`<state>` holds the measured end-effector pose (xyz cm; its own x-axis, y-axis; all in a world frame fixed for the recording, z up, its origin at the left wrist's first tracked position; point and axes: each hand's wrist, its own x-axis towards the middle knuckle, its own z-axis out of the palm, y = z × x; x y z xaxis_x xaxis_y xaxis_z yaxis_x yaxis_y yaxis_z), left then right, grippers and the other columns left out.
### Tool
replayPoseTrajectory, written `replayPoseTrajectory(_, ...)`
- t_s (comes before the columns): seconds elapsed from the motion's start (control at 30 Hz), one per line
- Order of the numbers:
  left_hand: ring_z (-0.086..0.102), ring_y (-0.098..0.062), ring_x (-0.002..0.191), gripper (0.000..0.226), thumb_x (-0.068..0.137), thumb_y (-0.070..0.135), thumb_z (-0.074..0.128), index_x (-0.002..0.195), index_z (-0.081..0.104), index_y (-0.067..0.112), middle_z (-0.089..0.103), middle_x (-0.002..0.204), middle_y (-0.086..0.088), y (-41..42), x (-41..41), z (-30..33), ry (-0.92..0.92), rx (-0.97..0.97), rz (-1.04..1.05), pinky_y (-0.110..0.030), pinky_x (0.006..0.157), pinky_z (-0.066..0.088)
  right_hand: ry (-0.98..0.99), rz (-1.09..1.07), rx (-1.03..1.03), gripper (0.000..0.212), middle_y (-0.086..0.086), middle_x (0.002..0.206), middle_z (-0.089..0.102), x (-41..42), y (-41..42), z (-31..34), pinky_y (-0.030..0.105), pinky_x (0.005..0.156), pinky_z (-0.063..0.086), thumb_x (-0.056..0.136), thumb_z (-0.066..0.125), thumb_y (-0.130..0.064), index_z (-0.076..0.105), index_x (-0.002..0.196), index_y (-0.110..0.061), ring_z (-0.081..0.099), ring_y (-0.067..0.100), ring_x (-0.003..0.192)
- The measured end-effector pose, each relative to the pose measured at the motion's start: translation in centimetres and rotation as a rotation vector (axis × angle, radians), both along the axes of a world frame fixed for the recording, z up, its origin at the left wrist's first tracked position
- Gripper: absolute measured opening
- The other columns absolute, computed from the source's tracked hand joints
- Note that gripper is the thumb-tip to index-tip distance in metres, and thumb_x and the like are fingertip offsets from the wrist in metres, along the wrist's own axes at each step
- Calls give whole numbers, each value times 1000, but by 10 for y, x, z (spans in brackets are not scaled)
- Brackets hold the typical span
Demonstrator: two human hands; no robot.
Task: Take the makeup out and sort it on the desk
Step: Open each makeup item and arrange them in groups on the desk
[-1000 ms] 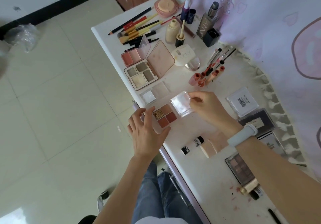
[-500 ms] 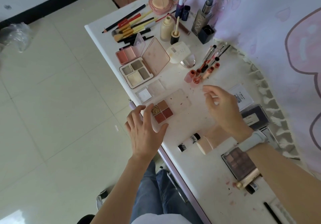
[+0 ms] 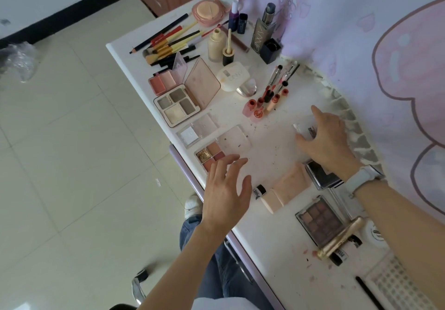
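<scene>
Sorted makeup covers the white desk [image 3: 272,232]. My left hand [image 3: 226,189] hovers open with spread fingers just right of a small four-pan palette [image 3: 209,153], whose clear lid [image 3: 234,138] lies flat. My right hand [image 3: 325,138] reaches across the desk and grips a white labelled compact [image 3: 304,130] between thumb and fingers; the hand hides most of it. A dark compact [image 3: 320,175] lies under my right wrist.
Brushes and pencils [image 3: 168,45], bottles [image 3: 262,35] and a pink mirror compact [image 3: 208,11] fill the far end. Larger palettes [image 3: 177,107] and lip tints [image 3: 265,100] sit mid-desk. A brown eyeshadow palette [image 3: 320,218], a gold tube [image 3: 342,240] and a white grid tray [image 3: 399,283] lie near me.
My right hand let go of the small palette's clear lid, which now lies flat, and moved right onto the white compact. My left hand lifted off the palette and drifted right.
</scene>
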<state>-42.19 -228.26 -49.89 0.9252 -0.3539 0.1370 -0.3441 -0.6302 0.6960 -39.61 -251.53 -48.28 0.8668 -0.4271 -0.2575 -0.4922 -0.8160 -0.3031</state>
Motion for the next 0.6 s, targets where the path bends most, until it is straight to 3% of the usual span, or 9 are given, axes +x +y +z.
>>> replayPoseTrajectory(0.07,58,-17,99,26,86,6,57,111,61,5,63,106,-7,-5,4,7,128,-122,31,-21,83,47,-201,23,90,76,17,124,41,-5,8,10,48,101,32,81,63,-28,22,143,-12,35,30,116)
replayPoseTrajectory(0.13,60,-7,93,22,90,8,53,110,61,14,65,102,0,-12,8,16,382,-292,82,-14,78,47,-357,122,199,81,14,118,40,-15,22,23,44,98,34,79,66,-24,20,144,-10,34,25,111)
replayPoseTrajectory(0.27,67,-11,86,18,94,30,48,102,63,24,70,92,4,-28,19,28,989,-657,87,-25,80,54,-347,269,280,95,12,121,38,-36,53,32,38,94,36,74,73,-31,13,145,-12,30,17,111)
replayPoseTrajectory(0.4,67,-13,81,19,94,21,52,109,62,15,68,92,-4,-33,18,29,975,-705,84,-29,76,56,-312,321,293,91,14,125,41,-44,68,33,36,96,35,75,74,-26,18,144,-9,30,17,111)
replayPoseTrajectory(0.47,66,-19,88,21,95,14,48,112,59,9,65,100,-11,-27,20,26,990,-746,120,-30,77,56,-330,308,396,82,10,124,40,-47,69,33,21,94,36,78,71,-18,21,142,-10,36,16,110)
replayPoseTrajectory(0.53,64,-19,89,19,96,13,45,108,60,12,65,96,-8,-16,21,22,1040,-833,108,-31,77,56,-334,230,495,63,5,119,42,-51,68,35,4,82,39,83,64,-12,32,138,-9,45,8,103)
replayPoseTrajectory(0.6,63,-18,89,19,96,15,45,106,61,14,65,92,-5,-7,21,20,1095,-920,85,-32,78,54,-325,179,501,37,7,111,53,-53,67,36,5,70,45,87,59,-9,50,122,-4,55,12,97)
